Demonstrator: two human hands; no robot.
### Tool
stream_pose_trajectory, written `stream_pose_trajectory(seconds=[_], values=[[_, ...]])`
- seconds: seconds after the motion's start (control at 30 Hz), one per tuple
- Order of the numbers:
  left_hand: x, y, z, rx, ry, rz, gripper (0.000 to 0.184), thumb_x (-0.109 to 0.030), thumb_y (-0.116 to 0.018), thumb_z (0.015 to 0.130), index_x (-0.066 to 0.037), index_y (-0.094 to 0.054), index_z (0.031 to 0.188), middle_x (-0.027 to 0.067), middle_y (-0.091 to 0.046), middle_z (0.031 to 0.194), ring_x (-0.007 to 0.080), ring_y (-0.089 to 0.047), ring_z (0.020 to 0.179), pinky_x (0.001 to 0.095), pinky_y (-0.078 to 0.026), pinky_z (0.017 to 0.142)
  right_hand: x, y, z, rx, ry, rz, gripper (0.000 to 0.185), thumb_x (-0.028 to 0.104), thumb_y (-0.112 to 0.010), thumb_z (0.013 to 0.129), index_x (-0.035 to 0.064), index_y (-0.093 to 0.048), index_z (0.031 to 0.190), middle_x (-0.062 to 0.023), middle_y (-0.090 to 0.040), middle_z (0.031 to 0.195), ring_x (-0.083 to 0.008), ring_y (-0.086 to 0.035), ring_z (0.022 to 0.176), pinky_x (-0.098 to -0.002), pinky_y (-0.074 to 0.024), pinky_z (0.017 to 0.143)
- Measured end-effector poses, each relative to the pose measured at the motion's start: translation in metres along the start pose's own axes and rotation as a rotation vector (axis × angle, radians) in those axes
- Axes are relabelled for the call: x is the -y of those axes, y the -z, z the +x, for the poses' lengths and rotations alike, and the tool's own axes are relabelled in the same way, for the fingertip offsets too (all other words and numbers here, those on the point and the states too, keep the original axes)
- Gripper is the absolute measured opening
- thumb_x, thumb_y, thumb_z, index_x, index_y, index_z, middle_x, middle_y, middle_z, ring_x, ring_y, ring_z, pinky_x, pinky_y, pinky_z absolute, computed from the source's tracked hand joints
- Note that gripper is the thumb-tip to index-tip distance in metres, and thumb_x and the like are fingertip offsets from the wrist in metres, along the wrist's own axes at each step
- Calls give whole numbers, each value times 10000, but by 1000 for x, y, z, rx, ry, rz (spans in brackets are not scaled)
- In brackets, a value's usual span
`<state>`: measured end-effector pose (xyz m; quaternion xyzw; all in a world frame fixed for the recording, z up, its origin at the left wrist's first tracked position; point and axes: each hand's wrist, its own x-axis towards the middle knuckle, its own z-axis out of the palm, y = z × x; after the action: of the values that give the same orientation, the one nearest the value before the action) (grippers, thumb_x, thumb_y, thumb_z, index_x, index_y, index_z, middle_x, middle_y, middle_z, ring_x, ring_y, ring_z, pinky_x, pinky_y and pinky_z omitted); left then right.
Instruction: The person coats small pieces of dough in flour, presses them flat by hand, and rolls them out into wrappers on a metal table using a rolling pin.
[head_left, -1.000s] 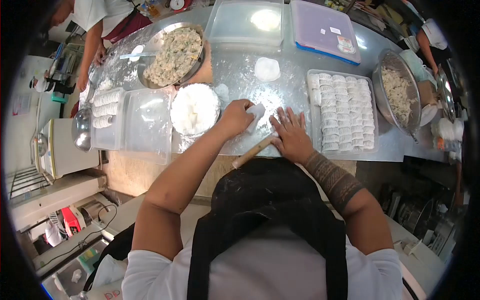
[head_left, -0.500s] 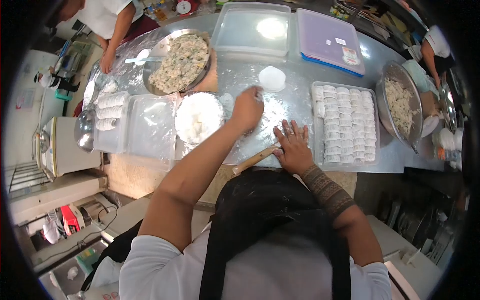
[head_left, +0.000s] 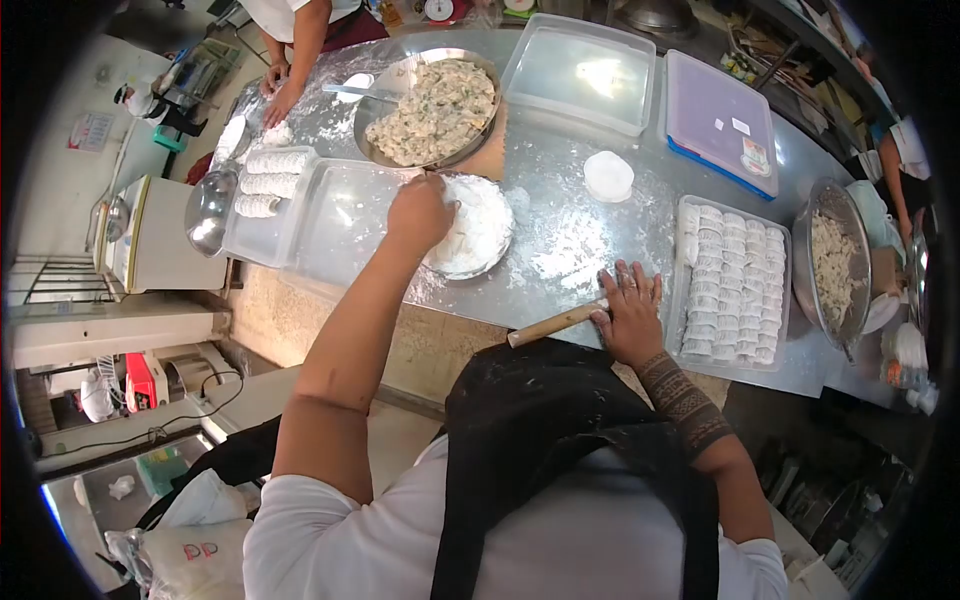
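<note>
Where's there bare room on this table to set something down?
The table is floury but open between flour bowl and filled tray, beyond the rolling pin, and between pan and white disc. It's crowded at left, where pan, flour bowl and clear container bunch together.

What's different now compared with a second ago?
The left hand has let go of the thin dough wrapper it held, seemingly laying it where the round white one lies, and has moved left to the flour bowl. Whether it grips anything there is hidden. The right hand stays by the end of the rolling pin; the rolls lie as before.
</note>
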<state>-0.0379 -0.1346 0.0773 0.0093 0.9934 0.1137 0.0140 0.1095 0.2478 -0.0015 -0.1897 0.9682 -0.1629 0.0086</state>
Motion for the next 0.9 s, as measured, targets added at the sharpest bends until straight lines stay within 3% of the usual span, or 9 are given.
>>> stream_pose_trajectory(seconds=[0.1, 0.2, 0.3, 0.33, 0.43, 0.53, 0.63, 0.83, 0.9], values=[[5, -27, 18, -70, -158, 64, 288, -198, -766, 861, -37, -757, 1100, 216, -752, 1076, 405, -717, 1039, 482, -582, 919, 1, 3, 0, -7, 0, 12, 676, 461, -632, 1014, 107, -501, 1575, -253, -434, 1650, -472, -318, 1568, -701, -86, 1277], [-31, -3, 16, 85, -179, 96, 265, -138, -697, 894, -37, -727, 1138, 252, -711, 1177, 419, -715, 1068, 485, -586, 957, 1, 1, -2, -38, 9, 18, 651, 465, -629, 1018, 105, -529, 1551, -248, -454, 1633, -466, -327, 1566, -694, -98, 1277], [-52, -6, -1, -19, -237, -172, 237, -90, -720, 853, -12, -712, 1077, 256, -691, 1175, 432, -707, 1050, 506, -584, 913, 0, -1, -2, -50, 0, 21, 620, 471, -625, 1022, 107, -557, 1520, -247, -470, 1616, -457, -325, 1569, -680, -112, 1280], [-60, 0, -6, 58, -195, -147, 208, -51, -691, 865, 2, -683, 1067, 269, -651, 1233, 452, -699, 1070, 502, -584, 919, 0, -1, -3, -52, -2, 20, 615, 472, -625, 1022, 106, -562, 1513, -247, -473, 1612, -454, -324, 1570, -676, -116, 1281], [-55, -19, -13, -42, -307, -1, 189, -31, -672, 867, 8, -670, 1052, 273, -647, 1216, 451, -697, 1037, 498, -588, 907, 0, -1, -4, -59, -4, 19, 603, 474, -628, 1022, 105, -574, 1495, -248, -480, 1604, -447, -321, 1572, -667, -125, 1282], [-67, -13, -26, 107, -332, 202, 195, -18, -653, 862, 11, -668, 1054, 274, -637, 1205, 440, -690, 1002, 498, -585, 909, 0, -2, -4, -68, -4, 27, 599, 471, -635, 1017, 105, -578, 1488, -247, -483, 1604, -442, -322, 1571, -666, -131, 1281], [-63, -17, -29, 65, -374, 232, 182, -36, -654, 853, 8, -666, 1030, 258, -641, 1194, 410, -688, 987, 502, -583, 902, -1, -2, -5, -68, -1, 25, 599, 468, -638, 1014, 103, -581, 1486, -244, -488, 1600, -438, -328, 1567, -667, -136, 1279], [-60, 7, -46, 129, -304, -24, 336, -18, -704, 817, -29, -702, 1152, 205, -702, 1031, 420, -697, 1054, 493, -574, 936, -1, -2, -5, -57, -9, 30, 596, 464, -639, 1014, 95, -588, 1480, -240, -500, 1592, -435, -343, 1558, -665, -143, 1277], [-61, 15, -52, 201, -239, -175, 398, -8, -716, 815, -54, -708, 1210, 207, -702, 1089, 437, -689, 1104, 490, -571, 952, -1, -2, -4, -65, -3, 30, 581, 454, -635, 1021, 96, -592, 1476, -240, -505, 1590, -443, -364, 1545, -661, -148, 1274]])
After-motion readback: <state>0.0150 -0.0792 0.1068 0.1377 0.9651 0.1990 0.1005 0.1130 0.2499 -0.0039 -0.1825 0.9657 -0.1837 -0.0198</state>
